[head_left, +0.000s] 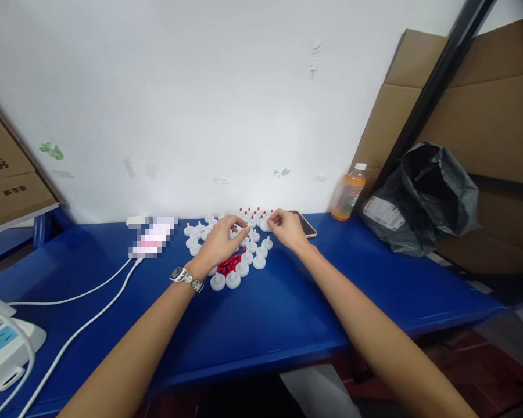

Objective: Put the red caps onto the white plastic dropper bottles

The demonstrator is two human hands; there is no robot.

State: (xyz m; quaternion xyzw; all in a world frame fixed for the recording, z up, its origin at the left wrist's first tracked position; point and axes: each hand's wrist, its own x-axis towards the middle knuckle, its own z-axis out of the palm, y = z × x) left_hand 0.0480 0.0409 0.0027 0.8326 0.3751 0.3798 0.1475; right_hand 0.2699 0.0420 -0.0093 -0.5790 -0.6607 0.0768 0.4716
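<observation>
Against the white wall, the blue table [265,313] carries a cluster of white plastic caps [237,255] with small red pieces [229,265] among them. I stretch both forearms toward this cluster. My left hand [220,241], wristwatch [183,276] on the wrist, curls over the caps, fingertips pinched; what they pinch I cannot tell. My right hand [287,228] pinches one cap at the cluster's far right edge.

two hands, left hand [221,241] and right hand [289,229], pinch at white caps [248,255] on a blue table [287,313]; an orange bottle [348,194] stands right of the caps, a white cable [91,290] left.
</observation>
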